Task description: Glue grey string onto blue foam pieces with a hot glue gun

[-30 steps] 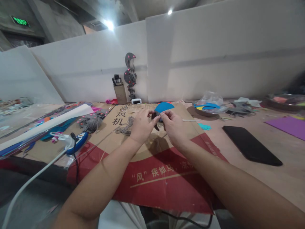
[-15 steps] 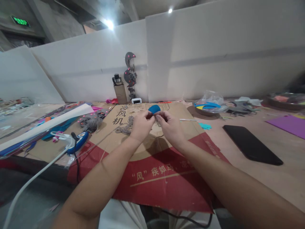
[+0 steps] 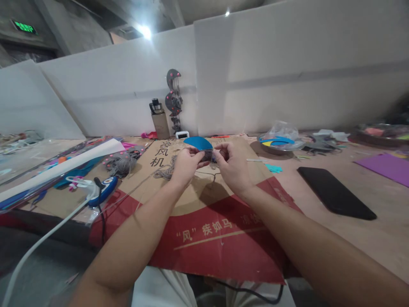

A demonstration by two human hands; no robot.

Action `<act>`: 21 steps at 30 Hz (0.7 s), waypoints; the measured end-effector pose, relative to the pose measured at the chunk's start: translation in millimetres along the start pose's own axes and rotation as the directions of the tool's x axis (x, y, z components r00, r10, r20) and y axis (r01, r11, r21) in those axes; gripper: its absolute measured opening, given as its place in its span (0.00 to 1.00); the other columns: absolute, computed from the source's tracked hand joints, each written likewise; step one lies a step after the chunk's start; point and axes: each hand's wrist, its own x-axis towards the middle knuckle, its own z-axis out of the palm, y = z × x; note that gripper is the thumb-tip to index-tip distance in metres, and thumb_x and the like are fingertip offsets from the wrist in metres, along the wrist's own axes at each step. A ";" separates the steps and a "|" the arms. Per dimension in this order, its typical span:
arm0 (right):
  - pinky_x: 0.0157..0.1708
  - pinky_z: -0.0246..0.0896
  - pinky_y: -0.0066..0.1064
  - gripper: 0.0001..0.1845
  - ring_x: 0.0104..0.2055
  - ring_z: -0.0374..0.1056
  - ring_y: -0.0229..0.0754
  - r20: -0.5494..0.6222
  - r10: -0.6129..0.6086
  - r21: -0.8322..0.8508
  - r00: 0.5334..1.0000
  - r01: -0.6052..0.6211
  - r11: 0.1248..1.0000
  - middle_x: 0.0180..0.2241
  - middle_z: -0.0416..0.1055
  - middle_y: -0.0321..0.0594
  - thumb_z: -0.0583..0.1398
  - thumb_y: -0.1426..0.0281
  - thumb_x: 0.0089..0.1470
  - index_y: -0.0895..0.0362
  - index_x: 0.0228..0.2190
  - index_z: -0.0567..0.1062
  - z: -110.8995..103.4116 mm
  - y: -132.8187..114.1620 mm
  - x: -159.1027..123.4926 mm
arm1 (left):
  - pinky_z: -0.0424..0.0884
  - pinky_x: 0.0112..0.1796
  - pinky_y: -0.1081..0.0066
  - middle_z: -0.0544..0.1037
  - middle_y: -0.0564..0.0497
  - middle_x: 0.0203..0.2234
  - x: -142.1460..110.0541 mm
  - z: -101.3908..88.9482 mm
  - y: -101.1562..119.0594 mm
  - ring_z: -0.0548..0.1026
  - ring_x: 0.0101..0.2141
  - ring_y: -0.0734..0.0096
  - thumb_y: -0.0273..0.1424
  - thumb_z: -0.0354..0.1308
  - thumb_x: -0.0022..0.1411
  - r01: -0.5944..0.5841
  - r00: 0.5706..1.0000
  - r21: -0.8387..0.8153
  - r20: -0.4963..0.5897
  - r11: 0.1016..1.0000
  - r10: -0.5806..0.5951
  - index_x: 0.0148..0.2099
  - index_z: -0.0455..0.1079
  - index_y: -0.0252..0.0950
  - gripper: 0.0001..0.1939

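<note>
Both hands meet above a flattened cardboard box (image 3: 191, 200) in the middle of the bench. My left hand (image 3: 183, 166) pinches the edge of a blue foam piece (image 3: 197, 143) shaped like a half disc. My right hand (image 3: 231, 166) is closed on the other side of the same piece, where something small and dark shows between the fingertips; I cannot make it out. A tangle of grey string (image 3: 166, 170) lies on the cardboard just left of my left hand.
A black flat pad (image 3: 335, 194) lies right of the cardboard, a purple sheet (image 3: 385, 164) further right. A bowl of coloured foam shapes (image 3: 277, 143) stands behind. A glue gun (image 3: 102, 189) with white cable lies left. A bottle (image 3: 159, 121) and grey hanging craft (image 3: 173, 100) stand by the wall.
The blue foam piece has been turned in my fingers: it showed wide, then small and folded, and now lies flatter and further left. Both hands stayed at the same spot.
</note>
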 end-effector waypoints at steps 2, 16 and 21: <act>0.28 0.50 0.31 0.05 0.24 0.55 0.36 -0.012 -0.015 -0.016 1.000 0.015 1.000 0.21 0.57 0.30 0.56 0.66 0.55 0.54 0.35 0.69 -1.5 -0.6 1.1 | 0.77 0.37 0.61 0.74 0.49 0.28 -0.8 0.3 0.9 0.77 0.32 0.68 0.23 0.59 0.54 -0.001 1.000 -0.008 0.001 1.000 0.001 0.32 0.62 0.33 0.07; 0.30 0.55 0.31 0.07 0.29 0.61 0.39 0.010 0.091 0.138 0.996 -0.091 0.986 0.27 0.67 0.36 0.56 0.65 0.54 0.55 0.30 0.71 -1.7 0.2 6.6 | 0.78 0.35 0.66 0.73 0.51 0.26 -4.8 1.5 5.9 0.76 0.28 0.73 0.23 0.59 0.54 0.074 0.997 -0.082 0.024 0.994 -0.072 0.33 0.63 0.33 0.06; 0.31 0.56 0.31 0.07 0.31 0.60 0.38 -0.005 0.050 0.158 0.999 -0.048 0.986 0.30 0.66 0.36 0.56 0.65 0.55 0.54 0.35 0.69 0.0 4.8 4.5 | 0.79 0.34 0.66 0.74 0.50 0.25 -3.3 -1.0 6.2 0.76 0.24 0.75 0.24 0.57 0.56 0.120 0.992 -0.130 0.058 0.984 -0.113 0.31 0.62 0.33 0.05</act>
